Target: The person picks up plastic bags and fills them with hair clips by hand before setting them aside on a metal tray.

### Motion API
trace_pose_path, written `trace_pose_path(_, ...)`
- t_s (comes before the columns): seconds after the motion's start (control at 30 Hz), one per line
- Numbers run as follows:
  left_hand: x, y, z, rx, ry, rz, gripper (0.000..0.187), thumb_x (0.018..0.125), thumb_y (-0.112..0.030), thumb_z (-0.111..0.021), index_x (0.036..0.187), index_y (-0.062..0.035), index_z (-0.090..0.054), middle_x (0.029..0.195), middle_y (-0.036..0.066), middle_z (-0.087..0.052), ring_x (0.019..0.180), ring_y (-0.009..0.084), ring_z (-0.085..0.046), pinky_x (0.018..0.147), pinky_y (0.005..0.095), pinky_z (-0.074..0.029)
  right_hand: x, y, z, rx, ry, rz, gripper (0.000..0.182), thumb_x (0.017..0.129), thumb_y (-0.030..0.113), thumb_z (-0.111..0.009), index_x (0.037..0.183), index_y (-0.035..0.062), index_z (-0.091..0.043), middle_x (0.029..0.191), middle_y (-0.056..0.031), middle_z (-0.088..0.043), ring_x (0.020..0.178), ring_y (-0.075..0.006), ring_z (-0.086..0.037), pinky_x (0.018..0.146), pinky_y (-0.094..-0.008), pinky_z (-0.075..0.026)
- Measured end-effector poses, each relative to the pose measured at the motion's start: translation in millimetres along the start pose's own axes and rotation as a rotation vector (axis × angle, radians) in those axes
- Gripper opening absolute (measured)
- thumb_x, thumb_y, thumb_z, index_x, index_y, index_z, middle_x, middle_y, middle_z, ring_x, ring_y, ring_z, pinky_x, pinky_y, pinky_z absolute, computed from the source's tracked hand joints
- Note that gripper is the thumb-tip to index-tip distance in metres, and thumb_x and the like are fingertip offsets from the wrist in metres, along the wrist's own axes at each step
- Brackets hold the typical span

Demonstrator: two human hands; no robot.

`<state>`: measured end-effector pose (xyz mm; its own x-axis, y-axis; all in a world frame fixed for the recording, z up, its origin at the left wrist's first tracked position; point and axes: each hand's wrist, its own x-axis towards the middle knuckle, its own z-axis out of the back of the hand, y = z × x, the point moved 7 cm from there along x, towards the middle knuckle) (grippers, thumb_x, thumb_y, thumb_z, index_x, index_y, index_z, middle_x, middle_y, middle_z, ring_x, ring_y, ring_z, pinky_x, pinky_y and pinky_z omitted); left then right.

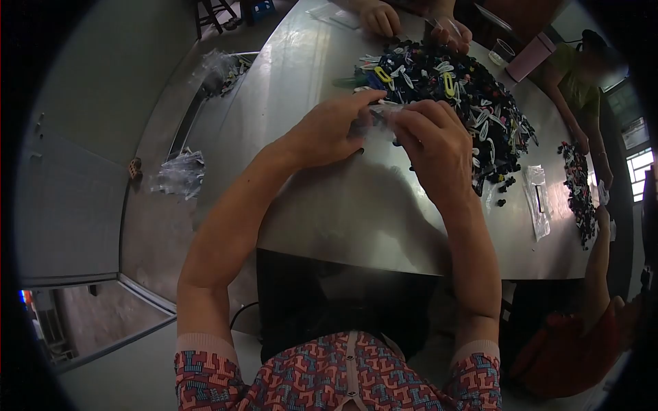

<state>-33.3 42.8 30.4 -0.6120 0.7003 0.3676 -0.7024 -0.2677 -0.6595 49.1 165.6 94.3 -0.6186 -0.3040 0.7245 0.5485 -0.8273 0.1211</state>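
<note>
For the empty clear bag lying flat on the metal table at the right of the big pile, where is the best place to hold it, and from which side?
Probably by a short end. The clear bag lies flat on the metal table as a long narrow strip, its upper end close to the pile of small clips. Its lower end, toward the table edge, has bare metal around it, so come from that side and pinch the edge up.

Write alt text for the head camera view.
Two bare hands, left hand and right hand, pinch a small clear plastic bag above a steel table, beside a heap of small dark and white parts. Other people's hands work nearby.
</note>
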Motion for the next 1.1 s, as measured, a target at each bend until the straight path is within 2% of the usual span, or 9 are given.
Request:
trace_pose_path(0.13, -0.3, 6.1, -0.2, -0.059, 0.03, 0.057, 0.069, 0.078, 0.0, -0.068, 0.143, -0.0055, -0.047, 0.11, 0.012, -0.067, 0.108, 0.0274, -0.064, 0.094, 0.0368, -0.05, -1.5, -7.9, 1.3, 0.178, -0.107, -0.051, 0.017, 0.082, 0.0, -0.074, 0.098, 0.0046, -0.073, 0.087, -0.0068, -0.067, 0.075, -0.0185, -0.063, 0.065, -0.0292, -0.051)
trace_pose_path(0.23, 1.1, 14.8, 12.7, 0.008, -0.09, -0.065, 0.069, 0.079, -0.001, -0.068, 0.144, -0.0057, -0.046, 0.108, 0.009, -0.068, 0.105, 0.0241, -0.064, 0.093, 0.035, -0.051, -6.9, -38.3, -2.4, 0.324, -0.084, -0.404, 0.01, 0.083, 0.004, -0.073, 0.093, 0.0053, -0.071, 0.086, -0.006, -0.068, 0.072, -0.0215, -0.063, 0.065, -0.0309, -0.051)
trace_pose_path(0.37, 0.7, 13.5, 27.3, -0.062, -0.148, 0.007, 0.07, 0.08, -0.001, -0.069, 0.145, -0.0046, -0.045, 0.106, 0.006, -0.068, 0.103, 0.0176, -0.063, 0.081, 0.0298, -0.051, -19.7, -54.2, -29.0, 0.217, 0.042, -0.343, 0.011, 0.087, 0.006, -0.07, 0.098, 0.0061, -0.072, 0.086, -0.0052, -0.066, 0.069, -0.0153, -0.059, 0.063, -0.0274, -0.048)
trace_pose_path(0.5, 0.6, 17.7, 28.2, -0.128, -0.172, 0.039, 0.07, 0.081, -0.002, -0.069, 0.145, -0.0032, -0.044, 0.102, 0.006, -0.068, 0.1, 0.0135, -0.063, 0.073, 0.0273, -0.05, -21.8, -49.9, -46.8, 0.016, 0.173, -0.268, 0.011, 0.085, 0.012, -0.072, 0.095, 0.0081, -0.071, 0.085, -0.0048, -0.063, 0.076, -0.0203, -0.061, 0.069, -0.0323, -0.05)
trace_pose_path(0.63, 0.0, 18.7, 28.0, -0.083, -0.175, 0.047, 0.068, 0.081, -0.002, -0.068, 0.145, -0.0027, -0.044, 0.099, 0.006, -0.068, 0.099, 0.0133, -0.062, 0.074, 0.0272, -0.049, -20.5, -46.6, -51.9, -0.074, 0.263, -0.219, 0.014, 0.082, 0.013, -0.073, 0.095, 0.0083, -0.07, 0.088, -0.0054, -0.063, 0.085, -0.0239, -0.062, 0.076, -0.0354, -0.05)
trace_pose_path(0.73, 0.2, 25.9, 27.0, -0.099, -0.173, 0.033, 0.068, 0.082, -0.002, -0.067, 0.145, -0.0017, -0.043, 0.1, 0.007, -0.068, 0.098, 0.0145, -0.063, 0.077, 0.0281, -0.05, -21.4, -55.5, -44.4, 0.074, 0.281, -0.355, 0.014, 0.082, 0.016, -0.071, 0.095, 0.0104, -0.07, 0.092, -0.0067, -0.065, 0.092, -0.0282, -0.062, 0.079, -0.0385, -0.051)
trace_pose_path(0.8, 1.5, 26.1, 26.8, -0.101, -0.188, 0.015, 0.069, 0.079, -0.006, -0.069, 0.143, -0.008, -0.045, 0.098, 0.014, -0.066, 0.096, 0.0285, -0.067, 0.088, 0.0381, -0.052, -20.6, -61.3, -42.2, 0.056, 0.23, -0.351, 0.014, 0.083, 0.013, -0.07, 0.097, 0.0091, -0.07, 0.093, -0.0069, -0.065, 0.09, -0.0272, -0.063, 0.079, -0.0374, -0.051)
trace_pose_path(0.93, 1.5, 26.4, 24.2, -0.139, -0.179, 0.014, 0.069, 0.078, -0.007, -0.068, 0.143, -0.0083, -0.045, 0.099, 0.014, -0.066, 0.096, 0.0297, -0.067, 0.088, 0.0385, -0.052, -20.6, -57.3, -44.5, -0.051, 0.17, -0.205, 0.018, 0.085, 0.007, -0.067, 0.103, 0.008, -0.071, 0.094, -0.0084, -0.067, 0.087, -0.0249, -0.064, 0.079, -0.0344, -0.051)
trace_pose_path(1.1, 1.3, 29.9, 24.4, -0.114, -0.18, 0.026, 0.069, 0.079, -0.008, -0.069, 0.144, -0.0087, -0.045, 0.1, 0.014, -0.066, 0.095, 0.0299, -0.067, 0.088, 0.0389, -0.052, -26.1, -63.9, -50.9, 0.168, 0.353, -0.332, 0.019, 0.085, 0.006, -0.067, 0.104, 0.0084, -0.072, 0.092, -0.0089, -0.067, 0.086, -0.0267, -0.064, 0.079, -0.0351, -0.051)
